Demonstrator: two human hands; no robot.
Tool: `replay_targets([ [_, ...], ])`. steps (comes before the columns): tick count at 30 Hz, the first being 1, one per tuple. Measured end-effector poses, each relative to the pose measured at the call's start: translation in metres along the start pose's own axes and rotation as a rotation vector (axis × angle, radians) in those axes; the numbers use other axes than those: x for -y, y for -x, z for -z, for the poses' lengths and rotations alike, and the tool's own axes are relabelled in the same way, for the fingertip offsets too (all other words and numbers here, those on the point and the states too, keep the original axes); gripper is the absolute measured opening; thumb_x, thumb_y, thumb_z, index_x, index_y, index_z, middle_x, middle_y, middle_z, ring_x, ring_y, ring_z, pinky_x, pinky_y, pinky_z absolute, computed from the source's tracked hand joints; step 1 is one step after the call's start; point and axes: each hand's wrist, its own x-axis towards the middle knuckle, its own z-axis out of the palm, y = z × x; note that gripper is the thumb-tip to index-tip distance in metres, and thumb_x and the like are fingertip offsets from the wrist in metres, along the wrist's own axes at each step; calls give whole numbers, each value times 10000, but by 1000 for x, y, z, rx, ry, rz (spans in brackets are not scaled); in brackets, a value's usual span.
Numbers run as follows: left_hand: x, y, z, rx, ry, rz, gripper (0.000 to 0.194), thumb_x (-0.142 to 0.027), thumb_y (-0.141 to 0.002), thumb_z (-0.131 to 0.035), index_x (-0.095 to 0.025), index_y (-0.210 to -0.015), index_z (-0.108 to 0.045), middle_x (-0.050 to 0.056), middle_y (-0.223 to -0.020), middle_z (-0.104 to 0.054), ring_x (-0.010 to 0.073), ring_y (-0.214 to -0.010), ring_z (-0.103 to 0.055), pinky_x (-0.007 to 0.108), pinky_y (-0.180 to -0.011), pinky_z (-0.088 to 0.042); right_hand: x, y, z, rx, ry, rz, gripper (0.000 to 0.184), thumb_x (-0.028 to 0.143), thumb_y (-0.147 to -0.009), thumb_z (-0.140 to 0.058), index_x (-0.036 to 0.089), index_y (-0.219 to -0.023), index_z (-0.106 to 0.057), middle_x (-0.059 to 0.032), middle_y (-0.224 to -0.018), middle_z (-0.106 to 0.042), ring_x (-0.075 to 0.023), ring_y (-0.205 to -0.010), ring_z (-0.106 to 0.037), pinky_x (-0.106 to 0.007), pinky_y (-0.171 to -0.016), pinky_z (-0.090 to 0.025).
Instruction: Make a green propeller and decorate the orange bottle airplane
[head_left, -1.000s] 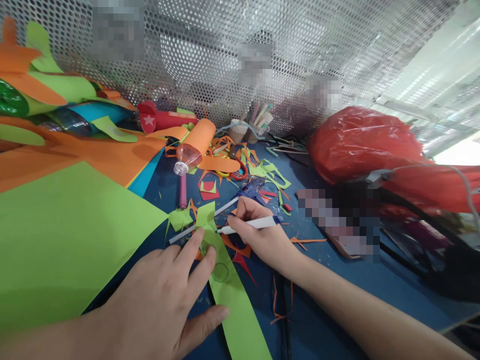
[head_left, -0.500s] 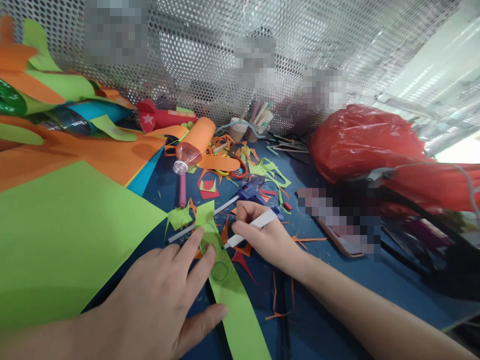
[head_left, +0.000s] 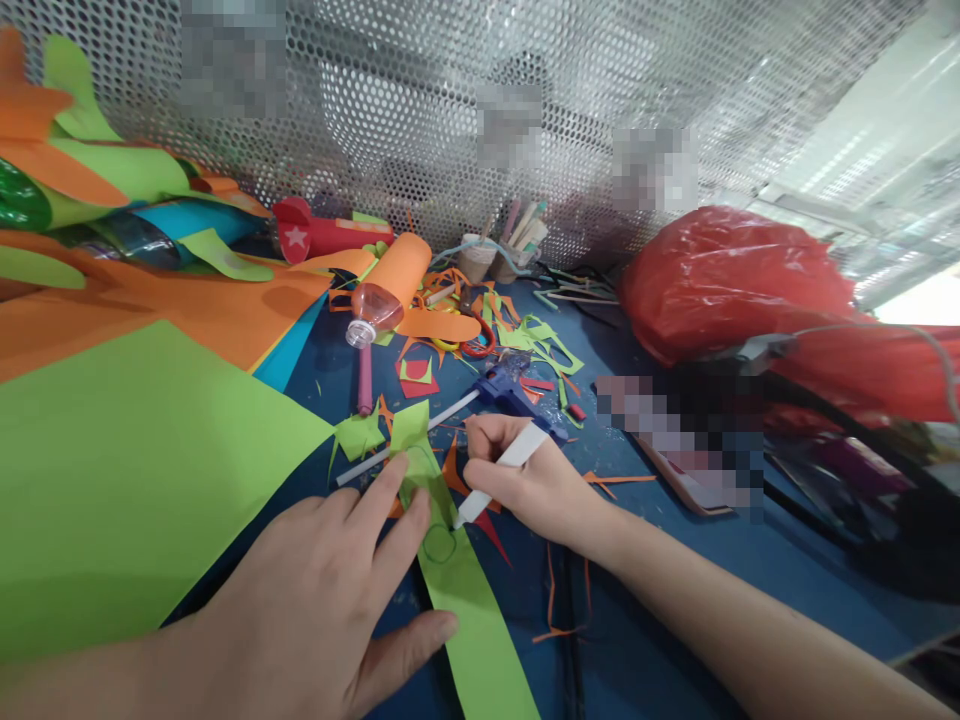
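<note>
A long light-green paper strip (head_left: 480, 630) lies on the blue table, with a circle drawn on it in dark ink. My left hand (head_left: 322, 580) rests with spread fingers, its index and middle fingertips pressing on the strip's upper part. Pinched in my right hand (head_left: 532, 485) is a white marker (head_left: 491, 485). Its tip meets the strip's right edge, just beside the drawn circle. Behind my right hand lies a blue glue gun (head_left: 510, 390) with a white glue stick (head_left: 454, 408) next to it.
Large green paper (head_left: 150, 470) covers the left side. An orange-wrapped bottle (head_left: 397, 285), scissors (head_left: 480, 340) and paper scraps (head_left: 540, 340) lie farther back. Cups of sticks (head_left: 476, 262) stand by the perforated metal wall (head_left: 420, 110). A phone (head_left: 675, 450) and red plastic bag (head_left: 720, 290) are at right.
My right hand has tilted the marker steeper and drawn its tip down along the strip's right edge, towards the circle. My left hand has stayed in place on the strip.
</note>
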Motion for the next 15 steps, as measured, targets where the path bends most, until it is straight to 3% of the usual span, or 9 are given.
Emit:
replay_targets([
  [5,-1,0,0,11,13,7,607,-506,-973,-226,-126,-1255,-607,263,-1247,-602,354,-829,-687,457,-569,-561,-1,0,1,-16,-81,-28,221,155,-657,-544,212,-536,-368,89,-443,-369,-56,-406,-286,-208,-401,-208],
  [8,-1,-1,0,9,11,2,599,-500,-977,-218,-145,-1235,-625,256,-1251,-603,340,-828,-691,448,-571,-569,0,-1,3,-210,-164,45,269,257,-801,-563,216,-602,-387,88,-447,-398,-72,-417,-349,-216,-442,-285],
  [11,0,-3,2,0,-16,-11,572,-493,-972,-248,-163,-1182,-664,236,-1179,-648,323,-795,-698,436,-562,-576,1,-3,4,-381,-161,123,245,398,-904,-520,227,-738,-461,45,-560,-557,-121,-564,-527,-250,-590,-420],
  [15,1,-7,10,-56,-66,-59,502,-468,-935,-378,-133,-1124,-700,211,-1001,-709,301,-683,-696,412,-499,-574,1,-4,3,-318,-176,102,314,540,-922,-452,241,-852,-518,3,-657,-650,-152,-622,-588,-282,-623,-464],
])
